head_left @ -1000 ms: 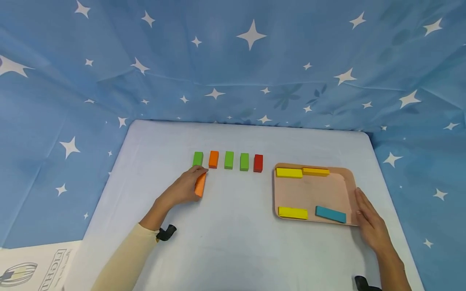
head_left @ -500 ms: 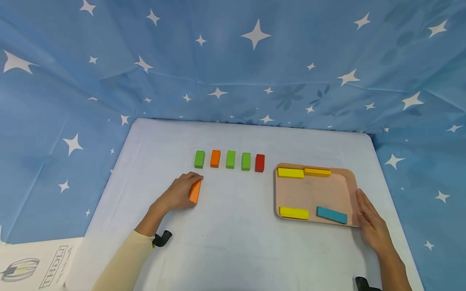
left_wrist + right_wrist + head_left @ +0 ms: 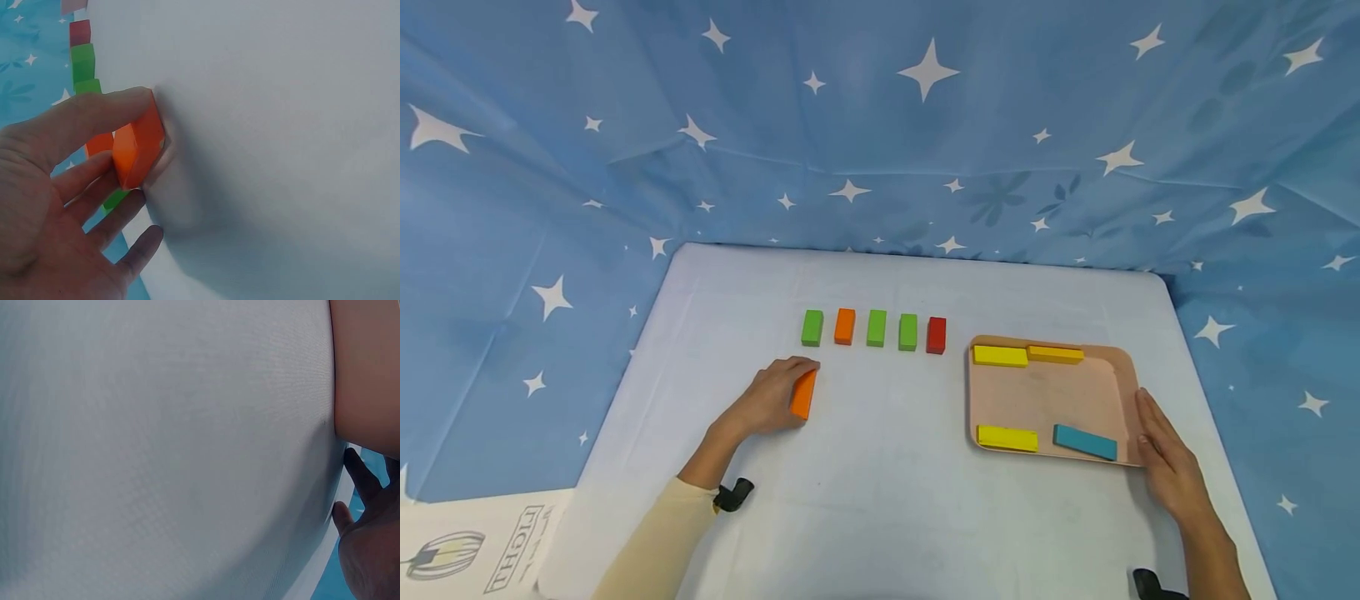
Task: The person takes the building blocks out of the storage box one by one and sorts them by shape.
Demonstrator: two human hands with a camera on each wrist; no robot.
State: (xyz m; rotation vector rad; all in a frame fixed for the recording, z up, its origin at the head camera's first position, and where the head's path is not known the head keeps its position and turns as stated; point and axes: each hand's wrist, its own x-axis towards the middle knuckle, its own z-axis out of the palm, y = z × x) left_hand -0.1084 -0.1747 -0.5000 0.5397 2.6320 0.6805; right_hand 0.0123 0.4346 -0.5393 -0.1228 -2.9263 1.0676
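My left hand (image 3: 771,398) grips an orange block (image 3: 802,394) between thumb and fingers, just above the white table and in front of a row of standing blocks. In the left wrist view the orange block (image 3: 139,146) sits tilted in the fingers (image 3: 94,115). The row reads green (image 3: 812,327), orange (image 3: 845,326), green (image 3: 876,327), green (image 3: 907,332), red (image 3: 936,335). My right hand (image 3: 1165,462) lies flat with straight fingers against the right rim of a pink tray (image 3: 1052,396). The tray holds yellow blocks (image 3: 1000,356), an amber one (image 3: 1055,354) and a teal block (image 3: 1084,442).
The white table (image 3: 887,500) is walled on three sides by a blue star-print cloth (image 3: 880,142). A printed sheet or box (image 3: 467,550) lies off the table's lower left. A third yellow block (image 3: 1007,438) lies at the tray's front left.
My left hand has drawn the orange block back from the row's left end toward me and a little left. The right hand stays at the tray's rim.
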